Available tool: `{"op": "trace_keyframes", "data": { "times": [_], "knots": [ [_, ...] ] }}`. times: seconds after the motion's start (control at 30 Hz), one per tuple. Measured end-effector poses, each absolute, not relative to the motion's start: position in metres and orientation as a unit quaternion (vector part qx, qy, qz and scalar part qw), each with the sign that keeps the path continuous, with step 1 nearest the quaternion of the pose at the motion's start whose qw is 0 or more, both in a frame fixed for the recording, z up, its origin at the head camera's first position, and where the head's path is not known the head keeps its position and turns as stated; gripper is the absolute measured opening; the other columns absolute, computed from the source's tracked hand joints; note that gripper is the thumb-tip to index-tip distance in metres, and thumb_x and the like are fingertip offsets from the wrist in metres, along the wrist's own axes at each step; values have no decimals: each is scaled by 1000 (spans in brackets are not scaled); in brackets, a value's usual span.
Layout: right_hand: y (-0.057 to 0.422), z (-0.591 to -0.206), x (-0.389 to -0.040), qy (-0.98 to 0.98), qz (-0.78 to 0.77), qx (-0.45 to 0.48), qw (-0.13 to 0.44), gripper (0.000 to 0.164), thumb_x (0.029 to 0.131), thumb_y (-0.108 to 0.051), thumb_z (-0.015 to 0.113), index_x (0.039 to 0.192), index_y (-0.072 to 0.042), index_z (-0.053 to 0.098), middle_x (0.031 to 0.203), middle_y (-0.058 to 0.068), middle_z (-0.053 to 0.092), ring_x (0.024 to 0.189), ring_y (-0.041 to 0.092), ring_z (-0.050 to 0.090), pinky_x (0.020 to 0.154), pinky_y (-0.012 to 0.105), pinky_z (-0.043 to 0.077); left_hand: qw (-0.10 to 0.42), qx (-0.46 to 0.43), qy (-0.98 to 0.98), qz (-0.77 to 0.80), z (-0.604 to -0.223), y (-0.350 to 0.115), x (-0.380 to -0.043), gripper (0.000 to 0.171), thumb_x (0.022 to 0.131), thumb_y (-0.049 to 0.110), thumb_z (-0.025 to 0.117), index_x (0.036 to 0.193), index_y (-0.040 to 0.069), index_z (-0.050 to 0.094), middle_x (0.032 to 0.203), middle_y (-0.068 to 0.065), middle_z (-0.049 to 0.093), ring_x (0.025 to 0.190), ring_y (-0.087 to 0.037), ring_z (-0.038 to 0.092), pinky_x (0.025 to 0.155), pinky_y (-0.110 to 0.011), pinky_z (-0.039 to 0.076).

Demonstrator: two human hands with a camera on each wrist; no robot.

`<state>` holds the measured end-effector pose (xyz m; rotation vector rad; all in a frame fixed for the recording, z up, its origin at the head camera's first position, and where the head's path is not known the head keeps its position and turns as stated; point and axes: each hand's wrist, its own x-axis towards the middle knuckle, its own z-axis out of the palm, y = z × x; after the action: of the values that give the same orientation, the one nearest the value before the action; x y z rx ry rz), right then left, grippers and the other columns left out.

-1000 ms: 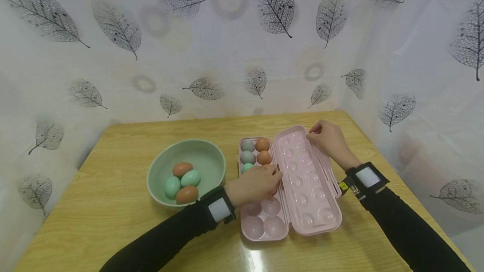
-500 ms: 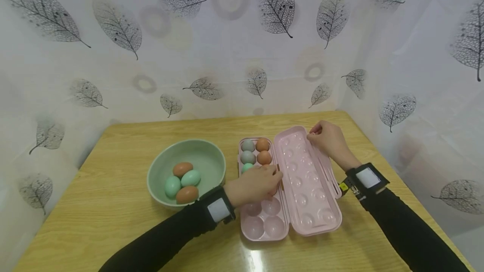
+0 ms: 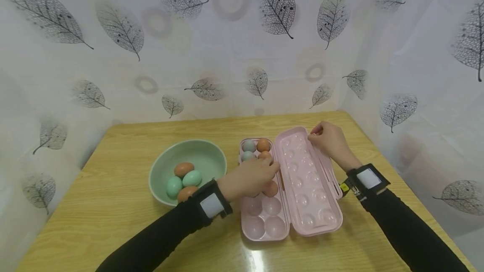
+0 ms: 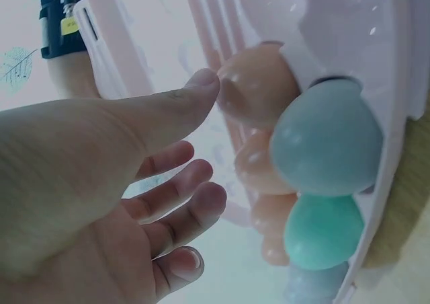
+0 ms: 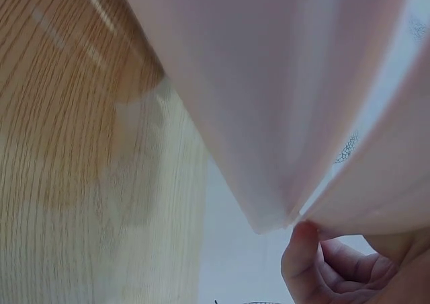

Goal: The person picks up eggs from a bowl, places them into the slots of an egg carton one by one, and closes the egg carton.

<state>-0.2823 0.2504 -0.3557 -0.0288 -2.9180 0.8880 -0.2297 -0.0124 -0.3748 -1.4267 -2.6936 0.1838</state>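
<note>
A pink egg carton [image 3: 253, 230] lies unfolded on the table, with grey, brown and green eggs in the cups of its far part. My left hand [image 3: 247, 178] hovers over the middle of the tray, fingers loosely bent and holding nothing. Just below its fingertips sits a brown egg [image 3: 270, 189]. In the left wrist view, the thumb is close to another brown egg [image 4: 255, 85]; a grey egg [image 4: 329, 139] and green egg [image 4: 324, 231] sit alongside. At the far right corner, my right hand [image 3: 328, 141] pinches the edge of the carton's lid [image 3: 302, 171].
A light green bowl [image 3: 211, 167] stands left of the carton, holding brown and green eggs [image 3: 174, 187]. The wooden table [image 3: 113, 171] extends around both. A white curtain with leaf prints [image 3: 227, 53] hangs behind and at the sides.
My left hand has let go of the brown egg and lifted slightly away and to the left, so that egg now shows in its cup. The right hand stays on the lid.
</note>
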Motion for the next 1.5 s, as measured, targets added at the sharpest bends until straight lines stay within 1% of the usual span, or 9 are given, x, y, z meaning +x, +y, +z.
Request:
{"op": "trace_keyframes", "data": {
  "times": [0.27,0.4,0.5,0.63,0.73,0.87,1.03,1.2,1.5],
  "knots": [
    [249,-356,-282,-956,292,-14,38,27,93,-18,64,108,4,62,103,22,63,87,29,60,65,26,47,50,-466,-881,72,-369,-14,-229,23,94,26,68,111,14,57,99,0,55,89,-13,51,66,-24,44],
    [249,-356,-282,-956,291,-17,36,27,93,-18,64,108,4,62,103,22,63,86,29,60,64,26,47,72,-464,-881,61,-371,-17,-232,20,94,29,68,105,16,59,96,0,56,82,-12,56,62,-24,45],
    [249,-356,-282,-956,289,-19,35,26,93,-18,64,108,3,62,103,22,63,85,28,60,64,26,47,85,-453,-886,48,-371,-24,-236,19,93,24,68,108,15,60,96,-1,56,73,-11,58,57,-23,45],
    [251,-358,-282,-957,288,-19,37,26,93,-18,64,107,3,61,102,22,63,85,28,60,64,26,48,34,-420,-907,-19,-370,-36,-240,26,98,16,58,124,12,57,101,-2,55,75,-13,58,63,-24,47],
    [252,-358,-283,-957,288,-17,39,26,93,-18,63,108,3,61,102,22,63,84,29,60,64,26,48,0,-397,-916,-54,-369,-48,-245,34,100,20,60,132,10,54,107,-4,56,79,-17,59,68,-28,50],
    [253,-359,-283,-957,287,-18,36,27,94,-19,62,109,3,61,102,22,63,84,29,60,64,26,48,8,-383,-923,-29,-367,-62,-252,37,95,29,70,123,10,55,106,-5,56,78,-19,61,66,-32,53],
    [253,-360,-283,-957,289,-22,34,26,94,-19,63,109,3,61,102,21,63,84,28,60,63,26,48,35,-358,-933,-4,-365,-84,-256,30,97,26,69,116,7,56,100,-7,59,80,-22,64,67,-35,55],
    [252,-359,-284,-957,286,-19,39,25,93,-18,64,107,2,61,101,21,63,83,28,60,63,26,47,53,-347,-936,14,-365,-104,-260,30,97,25,69,113,4,56,96,-9,59,77,-22,64,65,-35,55],
    [253,-360,-284,-958,282,-22,36,26,93,-19,63,108,2,61,102,21,63,85,29,60,64,26,47,12,-317,-948,-4,-366,-129,-270,29,100,25,63,116,1,57,91,-8,55,68,-16,54,59,-29,49]
  ]
}}
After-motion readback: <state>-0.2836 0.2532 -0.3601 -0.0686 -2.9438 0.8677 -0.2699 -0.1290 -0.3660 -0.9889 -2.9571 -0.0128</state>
